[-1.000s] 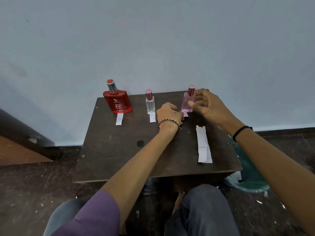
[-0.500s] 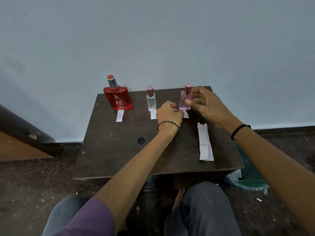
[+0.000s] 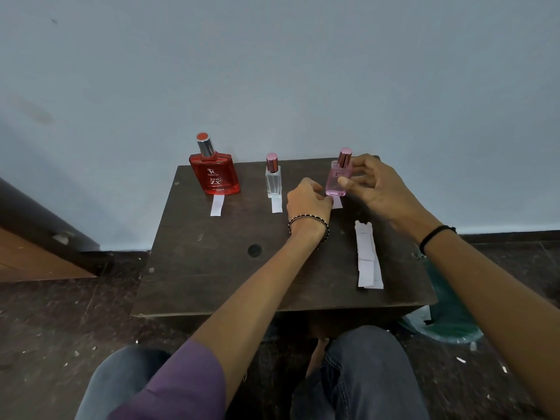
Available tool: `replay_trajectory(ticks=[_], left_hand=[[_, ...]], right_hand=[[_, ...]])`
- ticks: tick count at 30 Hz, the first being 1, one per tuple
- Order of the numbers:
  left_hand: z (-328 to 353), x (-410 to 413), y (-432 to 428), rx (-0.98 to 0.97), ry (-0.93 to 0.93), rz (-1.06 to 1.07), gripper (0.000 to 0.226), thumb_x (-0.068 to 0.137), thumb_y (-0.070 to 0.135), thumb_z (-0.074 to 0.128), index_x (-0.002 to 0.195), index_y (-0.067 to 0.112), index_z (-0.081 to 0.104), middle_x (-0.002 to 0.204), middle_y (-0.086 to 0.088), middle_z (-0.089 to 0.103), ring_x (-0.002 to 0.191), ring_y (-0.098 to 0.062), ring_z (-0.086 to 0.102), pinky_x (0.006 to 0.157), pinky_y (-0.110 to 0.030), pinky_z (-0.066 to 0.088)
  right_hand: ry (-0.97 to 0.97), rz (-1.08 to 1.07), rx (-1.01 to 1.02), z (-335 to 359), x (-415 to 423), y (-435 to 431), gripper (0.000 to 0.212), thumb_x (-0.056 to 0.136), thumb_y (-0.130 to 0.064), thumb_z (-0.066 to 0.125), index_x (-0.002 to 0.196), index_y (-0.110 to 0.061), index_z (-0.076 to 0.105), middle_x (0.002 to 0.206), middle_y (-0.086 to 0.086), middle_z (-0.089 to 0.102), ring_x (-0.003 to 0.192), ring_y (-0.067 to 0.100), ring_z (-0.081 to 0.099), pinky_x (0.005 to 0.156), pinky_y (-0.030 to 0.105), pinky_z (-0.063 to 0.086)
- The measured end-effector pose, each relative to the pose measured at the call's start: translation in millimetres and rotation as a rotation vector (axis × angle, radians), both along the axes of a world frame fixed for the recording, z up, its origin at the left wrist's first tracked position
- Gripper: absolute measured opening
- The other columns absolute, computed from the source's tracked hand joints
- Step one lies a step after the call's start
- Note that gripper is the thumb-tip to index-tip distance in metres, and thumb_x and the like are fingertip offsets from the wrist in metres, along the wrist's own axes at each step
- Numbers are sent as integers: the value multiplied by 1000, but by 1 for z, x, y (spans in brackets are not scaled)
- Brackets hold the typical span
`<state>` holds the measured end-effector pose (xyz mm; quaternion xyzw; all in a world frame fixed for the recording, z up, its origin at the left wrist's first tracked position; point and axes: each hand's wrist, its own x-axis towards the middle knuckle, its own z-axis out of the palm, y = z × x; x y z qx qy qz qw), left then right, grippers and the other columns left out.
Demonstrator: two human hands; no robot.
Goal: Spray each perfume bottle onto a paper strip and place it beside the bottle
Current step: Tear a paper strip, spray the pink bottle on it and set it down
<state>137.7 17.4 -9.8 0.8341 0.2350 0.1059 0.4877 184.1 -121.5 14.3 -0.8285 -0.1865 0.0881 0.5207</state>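
Three perfume bottles stand in a row at the back of a dark wooden table (image 3: 212, 274). The red bottle (image 3: 214, 174) has a white paper strip (image 3: 217, 205) lying in front of it. The small clear bottle (image 3: 273, 181) also has a strip (image 3: 276, 205) before it. My right hand (image 3: 372, 186) grips the pink bottle (image 3: 337, 180), which stands upright on the table. My left hand (image 3: 307, 201) pinches a third paper strip (image 3: 337, 203) lying flat just below the pink bottle.
A pile of spare white strips (image 3: 367, 257) lies on the table's right side. A dark round hole (image 3: 254, 250) marks the tabletop. A green plastic bag (image 3: 448, 316) sits on the floor at the right. The wall rises directly behind the bottles. My knees are below the table's front edge.
Both hands have stayed at the pink bottle and its strip. The bottle has settled upright on the table, and the view has shifted slightly.
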Motion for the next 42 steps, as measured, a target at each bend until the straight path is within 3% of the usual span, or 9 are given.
replay_trajectory(ticks=[6, 15, 24, 30, 34, 38, 42], left_hand=[[-3, -3, 6, -75, -11, -6, 22, 87, 10, 73, 107, 5, 67, 94, -12, 76, 85, -27, 73, 79, -45, 62], [-4, -10, 7, -36, -67, -63, 26, 84, 3, 74, 109, 4, 65, 89, -11, 77, 78, -24, 74, 78, -40, 62], [0, -5, 6, 74, -91, -55, 47, 82, 5, 79, 122, 3, 57, 83, -8, 78, 82, -24, 73, 85, -40, 57], [4, -3, 8, 106, -78, -58, 58, 80, 7, 81, 130, 8, 50, 84, -1, 78, 86, -23, 71, 81, -41, 57], [4, -3, 8, 112, -71, -56, 57, 81, 8, 80, 129, 9, 50, 85, 0, 78, 87, -22, 71, 81, -42, 57], [4, -3, 8, 111, -70, -57, 56, 82, 8, 80, 129, 8, 50, 86, -2, 78, 87, -23, 72, 81, -42, 58], [4, -4, 7, 123, -70, -58, 52, 84, 8, 77, 129, 8, 51, 89, -3, 78, 89, -23, 71, 81, -41, 57]], right_hand=[[-2, 2, -2, 3, 2, 1, 29, 93, -33, 69, 117, -29, 54, 106, -22, 62, 95, -8, 62, 75, 11, 44], [-3, 13, -5, 1, 0, 2, 30, 93, -31, 70, 119, -27, 55, 107, -23, 63, 92, -13, 63, 71, 7, 46], [12, 11, -1, -1, 3, 2, 31, 92, -28, 71, 119, -25, 56, 109, -20, 64, 96, -12, 63, 76, 7, 48], [20, 7, -4, -1, 4, 3, 29, 92, -27, 72, 116, -27, 55, 108, -19, 64, 100, -7, 63, 79, 11, 47], [9, 6, -17, -2, 5, 5, 29, 93, -27, 71, 116, -28, 54, 107, -21, 63, 98, -8, 62, 77, 10, 47], [8, 13, -20, -3, 6, 7, 32, 93, -29, 70, 121, -27, 54, 117, -11, 65, 106, 3, 64, 86, 16, 46], [30, 12, -35, -4, 6, 9, 41, 93, -28, 70, 131, -22, 54, 118, -11, 64, 102, -4, 62, 86, 13, 44]])
